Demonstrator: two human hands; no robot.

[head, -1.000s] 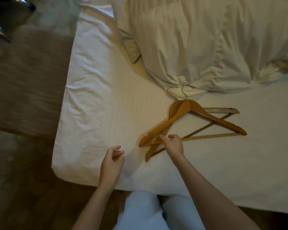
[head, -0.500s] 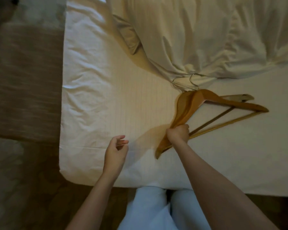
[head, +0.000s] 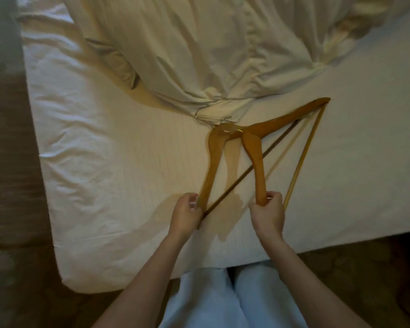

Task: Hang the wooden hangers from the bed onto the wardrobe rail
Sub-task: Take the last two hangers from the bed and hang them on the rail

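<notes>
Hands separating two stiff, light wooden hangers on a bed: left hand and right hand each closed around an arm end.

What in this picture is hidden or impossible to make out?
- Wardrobe rail: outside the head view entirely.
- Metal hooks: their far ends lie against or under the rumpled duvet; unclear which.
- Hanger ends: wrapped inside the left hand and right hand.
- Hanger count: overlapping arms and bars hinder counting.
</notes>
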